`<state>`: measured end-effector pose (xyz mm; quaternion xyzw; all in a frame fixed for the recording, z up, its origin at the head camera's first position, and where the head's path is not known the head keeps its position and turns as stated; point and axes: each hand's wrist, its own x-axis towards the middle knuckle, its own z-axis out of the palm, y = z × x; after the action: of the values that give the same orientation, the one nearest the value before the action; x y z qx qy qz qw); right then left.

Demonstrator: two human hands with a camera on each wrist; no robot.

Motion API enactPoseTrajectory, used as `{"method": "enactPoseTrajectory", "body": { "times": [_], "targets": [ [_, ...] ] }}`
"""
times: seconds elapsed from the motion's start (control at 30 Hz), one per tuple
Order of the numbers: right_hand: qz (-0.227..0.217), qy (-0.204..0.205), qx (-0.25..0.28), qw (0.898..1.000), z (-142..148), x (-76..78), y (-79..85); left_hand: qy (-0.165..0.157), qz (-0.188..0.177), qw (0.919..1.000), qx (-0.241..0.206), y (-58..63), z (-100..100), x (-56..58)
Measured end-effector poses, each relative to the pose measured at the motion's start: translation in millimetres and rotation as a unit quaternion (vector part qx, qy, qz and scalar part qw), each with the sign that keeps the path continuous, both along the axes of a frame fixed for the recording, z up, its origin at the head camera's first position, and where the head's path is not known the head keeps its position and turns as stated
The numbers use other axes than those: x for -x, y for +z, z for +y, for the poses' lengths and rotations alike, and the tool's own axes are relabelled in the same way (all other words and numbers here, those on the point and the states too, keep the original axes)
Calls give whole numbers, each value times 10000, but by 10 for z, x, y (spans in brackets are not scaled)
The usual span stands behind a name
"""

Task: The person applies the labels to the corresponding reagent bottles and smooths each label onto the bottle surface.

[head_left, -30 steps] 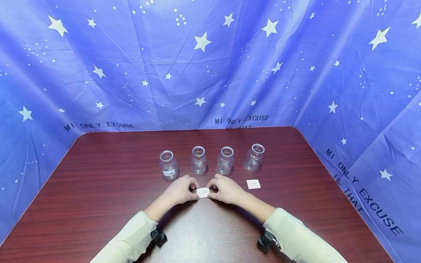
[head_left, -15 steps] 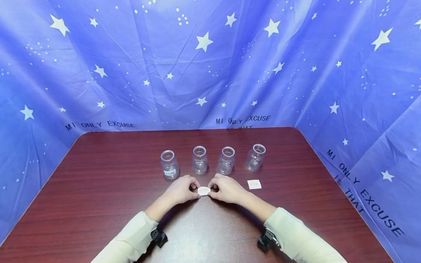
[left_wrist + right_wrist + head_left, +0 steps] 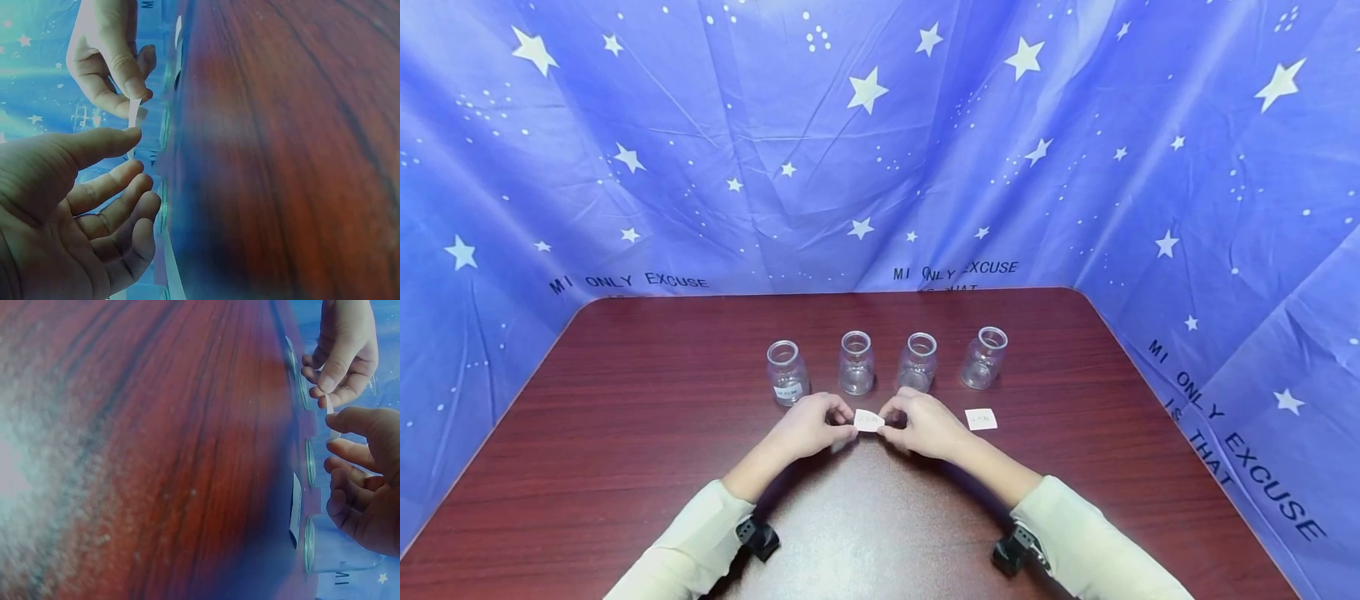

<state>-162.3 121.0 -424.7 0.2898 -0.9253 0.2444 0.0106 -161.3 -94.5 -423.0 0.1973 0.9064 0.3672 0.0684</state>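
Note:
A small white paper label (image 3: 868, 421) with handwriting hangs stretched between both hands, just above the table. My left hand (image 3: 811, 427) pinches its left edge between thumb and forefinger; the other fingers curl loosely. At the opposite edge, my right hand (image 3: 927, 425) grips the label the same way. In the left wrist view the label (image 3: 134, 112) is seen nearly edge-on, slightly bent. Just beyond the hands, several clear glass jars stand upright in a row. The leftmost jar (image 3: 786, 371) bears a similar label (image 3: 789, 392) low on its front.
To the right of my right hand, another white label (image 3: 981, 418) lies on the brown wooden table (image 3: 625, 467). Behind my hands are a second jar (image 3: 857, 362) and a third jar (image 3: 918, 358); the rightmost jar (image 3: 984, 358) stands apart. A blue star-patterned curtain (image 3: 790, 125) surrounds the table.
Both hands have moved slightly forward, toward the jars, with the label between them. The label has lifted and tilts more toward me. The jars and the loose label have stayed in place.

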Motion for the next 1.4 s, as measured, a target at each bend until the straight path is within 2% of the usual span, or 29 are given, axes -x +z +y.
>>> {"method": "enactPoseTrajectory", "body": {
  "times": [0.37, 0.67, 1.03, 1.2, 1.4],
  "targets": [
    [138, -163, 216, 9995, 40, -1, -36, -157, -194, 9991, -346, -23, 12, -7],
    [-7, -238, 460, 9987, 69, -19, -48, -97, -218, 9989, -415, -42, 23, -3],
    [200, -229, 950, 9950, 19, -53, 5, 84, -503, 9963, -693, -54, 38, 5],
    [237, -114, 1049, 9941, -15, -77, 5, -100, -462, 9957, -797, -45, 48, 10],
    [216, 22, 1103, 9937, -35, -102, 10, -595, -425, 9919, -1037, -44, 51, 8]
  ]
}}
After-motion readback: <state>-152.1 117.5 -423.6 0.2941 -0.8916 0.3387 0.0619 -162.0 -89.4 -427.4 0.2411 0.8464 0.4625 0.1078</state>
